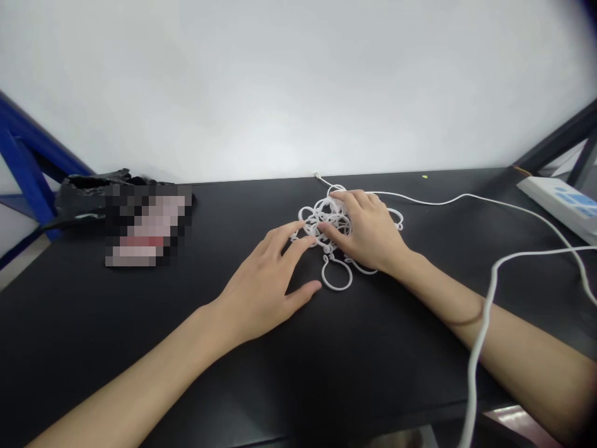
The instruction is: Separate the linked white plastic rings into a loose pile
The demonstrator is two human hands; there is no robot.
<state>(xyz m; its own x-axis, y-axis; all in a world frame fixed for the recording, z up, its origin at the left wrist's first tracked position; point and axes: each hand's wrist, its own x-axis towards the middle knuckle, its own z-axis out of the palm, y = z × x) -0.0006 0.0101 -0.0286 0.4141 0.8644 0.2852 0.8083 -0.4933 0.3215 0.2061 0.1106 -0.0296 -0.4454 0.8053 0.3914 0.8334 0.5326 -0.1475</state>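
A tangled pile of white rings (333, 214) with small curled eyelets lies in the middle of the black table (209, 373). One larger white loop (336, 274) sticks out toward me at the front of the pile. My right hand (368, 230) rests palm down over the right side of the pile, thumb apart from the fingers, and hides part of it. At the left edge of the pile, the fingertips of my left hand (265, 280) touch or nearly touch the rings. Its fingers are spread, with nothing held.
A white cable (438, 203) runs along the back of the table to the right. Another thick white cable (485, 317) crosses in front of my right forearm. A white device (562, 202) stands far right. Black plastic (79, 196) and a blurred-out item (152, 230) lie left.
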